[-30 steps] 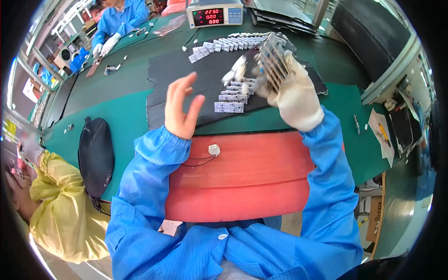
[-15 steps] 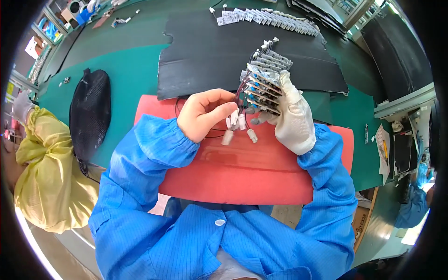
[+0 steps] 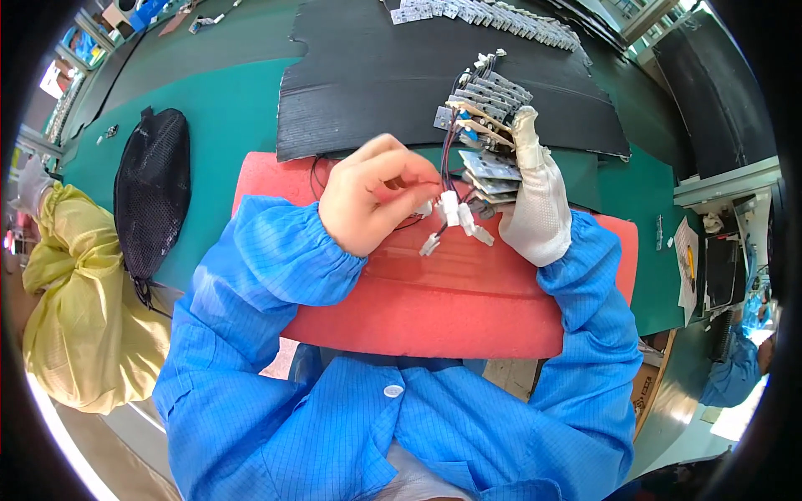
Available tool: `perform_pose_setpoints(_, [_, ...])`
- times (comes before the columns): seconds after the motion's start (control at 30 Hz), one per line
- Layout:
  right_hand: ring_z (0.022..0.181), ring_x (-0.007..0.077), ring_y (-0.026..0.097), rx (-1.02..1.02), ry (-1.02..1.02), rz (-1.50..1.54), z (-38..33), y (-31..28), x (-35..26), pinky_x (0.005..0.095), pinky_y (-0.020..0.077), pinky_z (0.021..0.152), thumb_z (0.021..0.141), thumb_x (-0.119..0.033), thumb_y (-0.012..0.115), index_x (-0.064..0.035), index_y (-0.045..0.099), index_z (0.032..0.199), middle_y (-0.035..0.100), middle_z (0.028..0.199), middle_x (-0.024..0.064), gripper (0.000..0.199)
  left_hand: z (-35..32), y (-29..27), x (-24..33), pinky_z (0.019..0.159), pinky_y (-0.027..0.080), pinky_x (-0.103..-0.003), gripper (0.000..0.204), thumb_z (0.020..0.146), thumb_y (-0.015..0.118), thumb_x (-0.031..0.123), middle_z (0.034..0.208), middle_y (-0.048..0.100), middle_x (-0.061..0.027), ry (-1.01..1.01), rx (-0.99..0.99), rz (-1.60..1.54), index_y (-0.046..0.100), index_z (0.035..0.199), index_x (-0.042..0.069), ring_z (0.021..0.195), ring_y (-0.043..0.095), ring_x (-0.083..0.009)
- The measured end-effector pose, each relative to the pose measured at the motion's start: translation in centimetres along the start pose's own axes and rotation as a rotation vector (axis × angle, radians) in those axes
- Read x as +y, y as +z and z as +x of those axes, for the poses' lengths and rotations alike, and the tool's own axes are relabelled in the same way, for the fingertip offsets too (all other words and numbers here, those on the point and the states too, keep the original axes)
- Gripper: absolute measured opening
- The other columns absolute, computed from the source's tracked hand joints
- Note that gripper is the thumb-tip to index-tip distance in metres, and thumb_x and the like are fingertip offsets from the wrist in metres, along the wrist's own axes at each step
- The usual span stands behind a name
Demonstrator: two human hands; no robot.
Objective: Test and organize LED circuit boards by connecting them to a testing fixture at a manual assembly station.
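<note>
My bare left hand [image 3: 361,200] is closed in a pinch beside a bundle of thin dark wires [image 3: 446,163]; its fingertips meet at a wire. White plug connectors [image 3: 452,209] hang at the wires' lower ends, over the red pad. My right hand [image 3: 539,196], in a white glove with its fingertips bare or dark, is wrapped round a small stack of circuit boards [image 3: 491,167]. Some of its fingers are hidden behind the boards. Just beyond, more boards with brown edges and blue parts [image 3: 478,125] lean against a row of grey-white boards [image 3: 497,93].
A red foam pad [image 3: 418,313] lies under my hands. Behind it is a black sheet [image 3: 359,92] bearing a long row of small white boards [image 3: 493,18]. A black mesh bag [image 3: 152,192] lies left, near a person's yellow sleeve [image 3: 83,292]. Paper with a pen [image 3: 687,263] lies right.
The boards in my right hand have tilted so their grey faces show, and some now rest apart, farther back. The connectors have swung right. The view has shifted slightly.
</note>
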State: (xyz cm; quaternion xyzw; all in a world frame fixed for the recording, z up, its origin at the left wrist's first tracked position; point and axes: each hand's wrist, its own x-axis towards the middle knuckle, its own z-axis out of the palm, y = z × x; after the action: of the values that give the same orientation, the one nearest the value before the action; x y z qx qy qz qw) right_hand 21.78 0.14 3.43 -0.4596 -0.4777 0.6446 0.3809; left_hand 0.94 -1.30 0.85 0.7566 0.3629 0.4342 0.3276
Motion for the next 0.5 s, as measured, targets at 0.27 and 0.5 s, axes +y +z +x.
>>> perform_pose_setpoints(0.27, [0.059,0.0054,0.054,0.072,-0.141,-0.051,-1.1,0.8,-0.9,0.0202,0.0444,0.049,0.091,-0.057,0.036,-0.0027,0.057,0.103,0.059,0.076,0.0023,0.059,-0.2,0.5,0.9,0.064,0.045,-0.024,0.008,0.083,0.063,0.006,0.082,0.059,-0.0045,-0.420,-0.150,-0.702,0.062,0.087,-0.001,0.074,0.056,-0.0095])
perform_pose_setpoints(0.5, [0.073,0.0255,0.060,0.041,-1.011,-1.279,-1.5,-4.9,-1.0,0.0316,0.0477,0.062,0.086,-0.018,0.058,-0.0002,0.052,0.107,0.060,0.086,0.0125,0.028,0.3,0.1,-0.9,0.068,0.047,-0.025,0.011,0.083,0.062,0.004,0.083,0.061,-0.0062,-0.091,0.017,-0.257,0.064,0.093,0.000,0.076,0.058,-0.0122])
